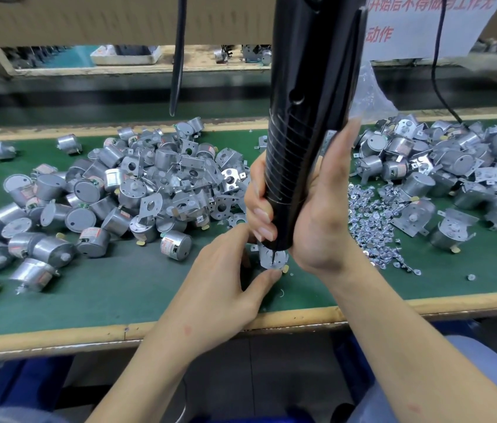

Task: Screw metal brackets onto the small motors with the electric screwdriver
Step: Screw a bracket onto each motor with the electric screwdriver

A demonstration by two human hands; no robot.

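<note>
Black electric screwdriver (305,123), clasped by the right hand (323,221), meets a bracketed motor (271,258) the left hand (226,282) pinches (screw-driving apparently underway); next, steady downward pressure.

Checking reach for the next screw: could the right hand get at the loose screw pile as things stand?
Probably, path-wise: the screw pile lies open just beside the right hand, but that hand grips the electric screwdriver.

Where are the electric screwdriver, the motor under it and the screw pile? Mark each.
electric screwdriver (296,154): head view, ribbed black barrel.
motor (267,261): head view, its top plate.
screw pile (372,218): head view, heap's middle.
</note>
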